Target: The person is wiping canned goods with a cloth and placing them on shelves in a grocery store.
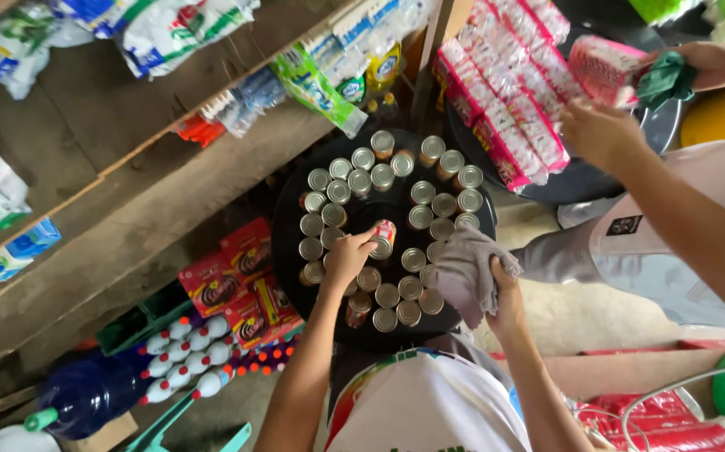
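Can point(383, 238) with a red label sits pinched in my left hand point(347, 258), tilted over the middle of the round black tray point(289, 251), ringed by upright cans point(422, 193). My right hand point(506, 303) clutches a grey cloth point(468, 272) at the tray's edge. Another person's hands point(601, 134) hold pink packets point(603, 69) nearby.

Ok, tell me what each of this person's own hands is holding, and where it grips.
The left hand holds a small can by its side. The right hand clutches a grey cloth by its bunched edge.
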